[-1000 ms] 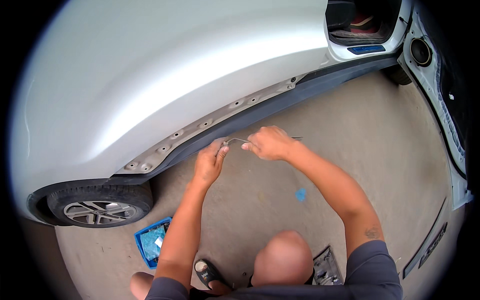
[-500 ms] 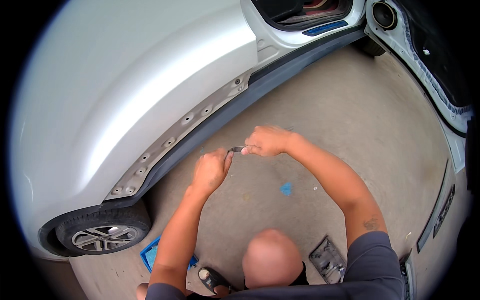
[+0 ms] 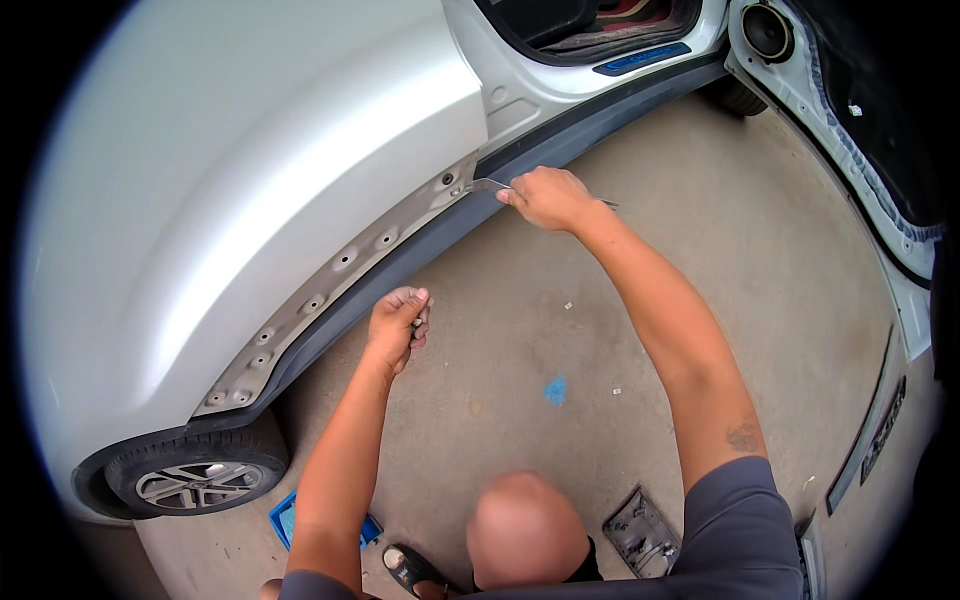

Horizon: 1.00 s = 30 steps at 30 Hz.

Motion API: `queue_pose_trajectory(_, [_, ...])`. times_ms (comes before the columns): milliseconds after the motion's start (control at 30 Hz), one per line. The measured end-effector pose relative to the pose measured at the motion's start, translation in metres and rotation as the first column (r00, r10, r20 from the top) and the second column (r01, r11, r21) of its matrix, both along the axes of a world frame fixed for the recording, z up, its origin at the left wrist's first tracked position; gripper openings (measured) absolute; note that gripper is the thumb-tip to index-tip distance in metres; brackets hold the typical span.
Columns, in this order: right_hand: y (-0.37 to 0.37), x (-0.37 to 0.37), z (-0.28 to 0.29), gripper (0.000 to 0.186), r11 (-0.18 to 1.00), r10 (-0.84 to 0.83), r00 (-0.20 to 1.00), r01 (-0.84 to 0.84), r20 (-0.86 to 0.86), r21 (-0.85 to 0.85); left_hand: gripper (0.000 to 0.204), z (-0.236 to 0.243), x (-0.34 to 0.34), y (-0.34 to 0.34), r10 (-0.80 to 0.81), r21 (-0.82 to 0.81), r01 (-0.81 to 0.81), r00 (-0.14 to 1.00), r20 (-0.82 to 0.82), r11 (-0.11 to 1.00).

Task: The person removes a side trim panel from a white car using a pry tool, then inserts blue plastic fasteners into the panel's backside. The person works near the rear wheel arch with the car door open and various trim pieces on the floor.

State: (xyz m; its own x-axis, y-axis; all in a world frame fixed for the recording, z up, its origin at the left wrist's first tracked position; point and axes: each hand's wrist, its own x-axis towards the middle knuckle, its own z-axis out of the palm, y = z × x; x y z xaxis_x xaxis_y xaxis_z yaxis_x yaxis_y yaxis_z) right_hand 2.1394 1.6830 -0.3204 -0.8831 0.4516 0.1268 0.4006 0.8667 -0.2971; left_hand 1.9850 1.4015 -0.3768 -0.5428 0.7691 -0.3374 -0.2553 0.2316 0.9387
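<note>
A thin bent metal pry tool (image 3: 489,184) is gripped in my right hand (image 3: 548,197), with its end sticking out behind the fist. Its tip reaches the far end of the bare strip (image 3: 327,291) along the lower edge of the silver car body (image 3: 300,170), at or very near a small clip (image 3: 457,191); contact is too fine to tell. My left hand (image 3: 400,322) is raised beside the dark sill trim (image 3: 420,250), fingers curled in. Something small and dark may be in it, but the fingers mostly hide it.
Below the strip is a wheel (image 3: 200,484). An opened door (image 3: 900,230) stands at the right. On the floor lie a blue tray (image 3: 283,522), a dark panel piece (image 3: 640,530), long trim pieces (image 3: 862,440), a blue patch (image 3: 555,390) and small white bits (image 3: 569,305).
My hands, close together at the tool before, have parted. The right has carried the pry tool up to the strip's far end; the left has drawn back slightly, fingers curled. The view shifted slightly.
</note>
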Motion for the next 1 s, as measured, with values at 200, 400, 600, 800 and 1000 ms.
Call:
queue_pose_trajectory(200, [0.004, -0.016, 0.007, 0.05, 0.999, 0.013, 0.998, -0.015, 0.06, 0.038, 0.046, 0.004, -0.011, 0.091, 0.035, -0.07, -0.107, 0.757, -0.652, 0.992])
queue_pose_trajectory(400, [0.003, -0.015, 0.008, 0.047, 0.997, 0.013, 0.999, -0.017, 0.04, 0.082, 0.048, -0.001, -0.012, 0.131, 0.15, 0.029, -0.212, 0.58, -0.801, 0.977])
queue_pose_trajectory(600, [0.0, -0.019, 0.008, 0.046, 0.998, 0.008, 0.998, -0.012, 0.057, 0.068, 0.051, -0.007, -0.019, 0.142, 0.187, 0.061, -0.26, 0.493, -0.85, 0.964])
queue_pose_trajectory(800, [-0.001, -0.022, -0.002, 0.047, 1.0, -0.009, 1.0, 0.009, 0.028, 0.004, 0.051, -0.006, -0.015, 0.145, 0.219, 0.069, -0.288, 0.532, -0.818, 0.955])
queue_pose_trajectory(1000, [0.007, -0.026, 0.001, 0.047, 0.995, 0.052, 0.999, -0.051, -0.004, 0.09, 0.053, -0.008, -0.015, 0.146, 0.229, 0.088, -0.289, 0.5, -0.835, 0.953])
